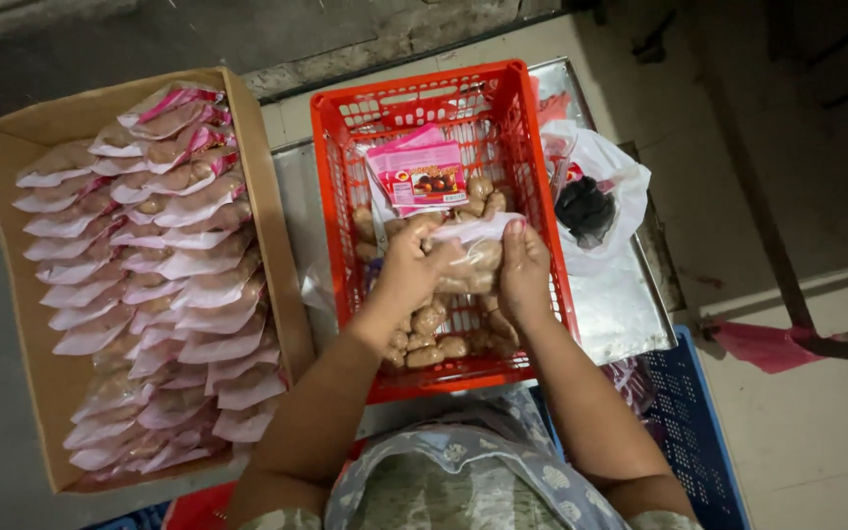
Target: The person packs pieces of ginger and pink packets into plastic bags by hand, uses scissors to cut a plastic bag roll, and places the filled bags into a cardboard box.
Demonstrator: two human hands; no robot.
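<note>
Here, at the far left, a cardboard box [12,285] stands open on the work surface, packed with overlapping rows of filled pink-and-clear packets [164,285] whose pale sealed edges mostly point left. Just right of the box sits a red plastic crate [542,196] resting on a metal tray [620,314]; loose brown, rounded food pieces [424,344] lie on the crate's floor, and a stack of empty pink printed pouches [421,177] lies toward its far side. Your left hand [406,270] is over the middle of the crate, its fingers curled closed around the left side of a clear bag [468,257] that holds several of the brown pieces. Your right hand [524,270] meets the same bag from the right, thumb and fingers pinching its upper edge, so the bag hangs between both hands just above the loose pieces. Further right, beyond the crate wall, a white plastic bag [610,182] lies open on the tray with dark, almost black contents [584,206] inside. At the lower right, a blue crate [704,442] stands beside your right forearm, partly under the tray.
</note>
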